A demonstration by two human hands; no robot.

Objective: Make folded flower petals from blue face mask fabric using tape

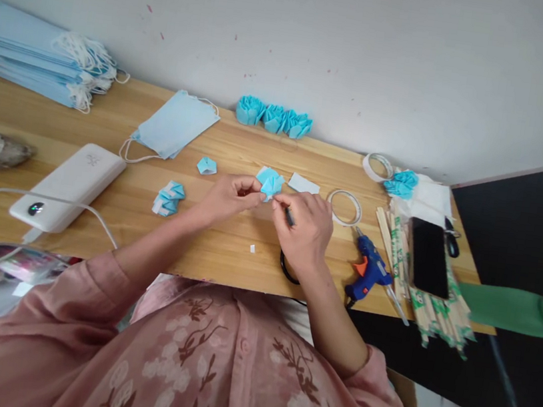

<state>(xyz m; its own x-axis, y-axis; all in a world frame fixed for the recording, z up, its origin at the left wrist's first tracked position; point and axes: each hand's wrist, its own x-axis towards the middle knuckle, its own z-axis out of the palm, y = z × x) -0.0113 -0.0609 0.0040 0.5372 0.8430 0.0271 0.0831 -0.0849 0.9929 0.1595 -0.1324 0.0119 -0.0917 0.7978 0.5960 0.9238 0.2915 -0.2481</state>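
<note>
My left hand pinches a small folded blue paper flower piece over the middle of the table. The thumb and fingertips of my right hand close on its lower right edge. Something dark shows under my right fingers, too covered to name. Left of my hands lie a blue paper pentagon and some folded blue pieces with white strips on them. A white paper strip lies just beyond my right hand, beside a roll of tape. A tiny white square rests nearer me.
Finished blue paper roses line the wall. At right are another tape roll, a blue glue gun, wrapped sticks and a phone. At left are a cabled power bank, blue face masks and a stack of masks.
</note>
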